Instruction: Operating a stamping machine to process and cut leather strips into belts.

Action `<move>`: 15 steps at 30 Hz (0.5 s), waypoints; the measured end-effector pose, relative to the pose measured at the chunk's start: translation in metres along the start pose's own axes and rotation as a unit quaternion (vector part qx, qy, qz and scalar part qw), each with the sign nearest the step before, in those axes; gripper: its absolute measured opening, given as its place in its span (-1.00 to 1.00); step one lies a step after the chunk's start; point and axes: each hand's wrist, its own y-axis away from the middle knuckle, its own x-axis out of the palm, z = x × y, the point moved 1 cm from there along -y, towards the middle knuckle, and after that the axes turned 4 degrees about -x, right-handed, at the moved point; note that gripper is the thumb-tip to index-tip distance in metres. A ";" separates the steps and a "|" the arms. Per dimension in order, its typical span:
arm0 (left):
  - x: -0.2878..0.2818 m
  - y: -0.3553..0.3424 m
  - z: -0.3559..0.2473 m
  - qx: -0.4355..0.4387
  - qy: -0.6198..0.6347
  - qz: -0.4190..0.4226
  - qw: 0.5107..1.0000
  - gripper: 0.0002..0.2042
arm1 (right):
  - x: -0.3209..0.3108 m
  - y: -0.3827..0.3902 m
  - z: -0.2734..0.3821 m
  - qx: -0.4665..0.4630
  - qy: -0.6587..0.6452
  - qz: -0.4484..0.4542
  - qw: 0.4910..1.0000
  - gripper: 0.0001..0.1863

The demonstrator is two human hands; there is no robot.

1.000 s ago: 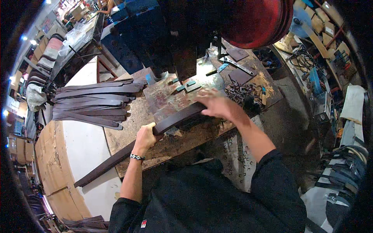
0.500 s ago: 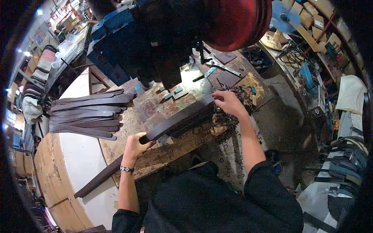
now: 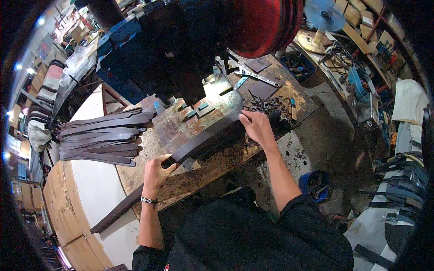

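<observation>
A long dark brown leather strap (image 3: 205,139) runs slantwise along the near edge of the workbench (image 3: 140,156). My left hand (image 3: 157,174) is closed round it, with the thumb on top, and its tail hangs down to the lower left. At the strap's far right end my right hand (image 3: 257,128) is closed in a pinch. Just beyond the strap lies a scuffed plate (image 3: 178,128) with small grey-green blocks (image 3: 200,110) on it. A blue press machine (image 3: 158,58) hangs over the plate and hides part of it.
A stack of brown straps (image 3: 101,135) lies left of the plate. Right of it are an adjustable wrench (image 3: 257,77), dark offcuts (image 3: 266,106) and a flat dark piece (image 3: 266,89). A red wheel (image 3: 266,27) juts from the machine. A blue bin (image 3: 315,186) stands on the floor.
My right hand has shifted slightly left and nearer to me, still at the strap's end. The left hand keeps its grip. The whole view has turned a little.
</observation>
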 end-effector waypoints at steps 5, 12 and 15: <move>-0.003 -0.002 -0.002 -0.075 -0.019 0.049 0.996 -0.64 | -0.009 -0.011 0.020 0.087 0.053 0.155 0.983 -0.62; 0.000 -0.005 0.002 0.009 -0.010 0.021 1.000 -0.57 | 0.018 -0.004 -0.046 -0.127 -0.241 0.007 0.962 -0.51; -0.002 -0.002 0.004 0.005 -0.012 0.020 1.000 -0.57 | -0.011 -0.019 -0.012 -0.128 -0.061 0.147 0.979 -0.44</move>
